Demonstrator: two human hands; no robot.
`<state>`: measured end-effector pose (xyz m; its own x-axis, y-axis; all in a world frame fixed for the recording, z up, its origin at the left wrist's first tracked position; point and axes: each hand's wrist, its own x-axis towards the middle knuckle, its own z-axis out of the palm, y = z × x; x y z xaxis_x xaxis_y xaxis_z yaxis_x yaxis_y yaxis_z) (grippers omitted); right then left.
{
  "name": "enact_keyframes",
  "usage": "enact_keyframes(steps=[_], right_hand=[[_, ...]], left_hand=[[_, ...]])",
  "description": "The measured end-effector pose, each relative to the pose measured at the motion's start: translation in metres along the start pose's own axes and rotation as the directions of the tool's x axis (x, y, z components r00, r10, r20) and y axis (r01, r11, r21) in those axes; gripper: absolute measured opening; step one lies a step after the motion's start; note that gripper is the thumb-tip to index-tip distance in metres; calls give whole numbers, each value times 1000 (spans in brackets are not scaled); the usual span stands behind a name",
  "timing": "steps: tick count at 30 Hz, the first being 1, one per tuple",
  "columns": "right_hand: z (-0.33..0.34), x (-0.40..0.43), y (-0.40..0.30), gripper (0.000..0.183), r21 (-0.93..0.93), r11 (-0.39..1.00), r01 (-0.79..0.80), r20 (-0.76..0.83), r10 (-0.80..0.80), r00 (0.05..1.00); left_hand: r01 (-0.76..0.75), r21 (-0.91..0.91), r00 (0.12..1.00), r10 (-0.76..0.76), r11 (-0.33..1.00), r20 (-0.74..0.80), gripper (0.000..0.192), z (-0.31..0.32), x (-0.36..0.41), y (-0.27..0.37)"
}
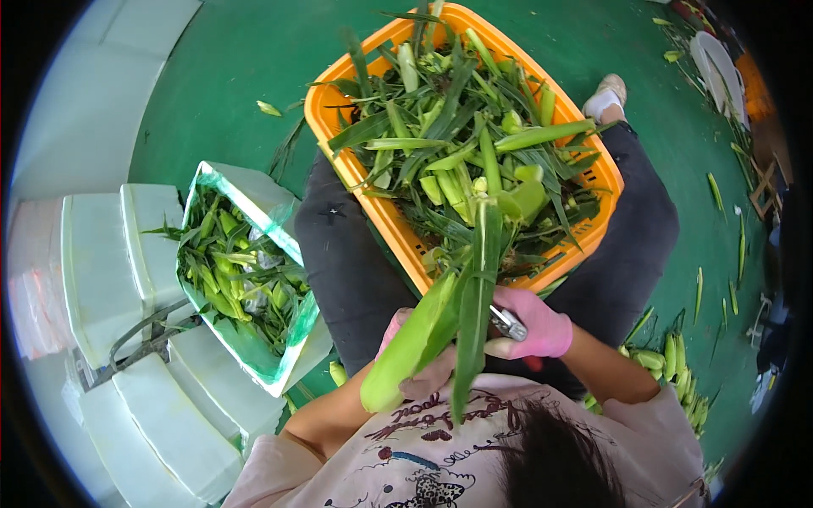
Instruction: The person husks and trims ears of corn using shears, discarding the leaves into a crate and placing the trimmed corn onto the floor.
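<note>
My left hand (430, 373), in a pink glove, grips a green-husked ear of corn (406, 349), held slanted in front of my chest. Long leaves hang from the ear, and its stalk end points at the basket. Close beside the stalk, my right hand (537, 325), also in a pink glove, holds a metal cutting tool (508, 324). A bit of red shows below that hand; leaves and fingers hide most of the tool. Between my legs stands an orange plastic basket (606, 178), heaped with cut corn leaves, husks and stalk pieces (438, 140).
On the left, a white foam box (251, 181) lined with green-edged plastic holds corn ears and leaves (228, 279). Closed foam boxes (95, 273) stand beyond it. Husked corn ears (679, 362) lie piled on the green floor at right, near scattered leaf strips (698, 295) and a white basin (718, 76).
</note>
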<state>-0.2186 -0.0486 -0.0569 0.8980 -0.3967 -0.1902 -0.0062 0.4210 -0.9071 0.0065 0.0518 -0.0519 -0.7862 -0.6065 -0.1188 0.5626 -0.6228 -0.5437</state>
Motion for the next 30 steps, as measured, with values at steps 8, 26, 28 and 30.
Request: enact_keyframes(steps=[8, 26, 28, 30], right_hand=[[10, 9, -9, 48, 488, 864, -121, -354, 323, 878], [33, -14, 36, 74, 514, 787, -342, 46, 372, 927], [22, -8, 40, 68, 510, 769, -386, 68, 412, 909], [33, 7, 36, 53, 524, 737, -428, 31, 485, 874]], left_hand=[[-169, 824, 926, 374, 541, -56, 70, 30, -38, 9], [244, 680, -783, 554, 692, -283, 90, -131, -317, -169], [112, 501, -819, 365, 858, -442, 99, -242, -377, -280], [286, -45, -719, 183, 957, -671, 74, -339, -398, -410]])
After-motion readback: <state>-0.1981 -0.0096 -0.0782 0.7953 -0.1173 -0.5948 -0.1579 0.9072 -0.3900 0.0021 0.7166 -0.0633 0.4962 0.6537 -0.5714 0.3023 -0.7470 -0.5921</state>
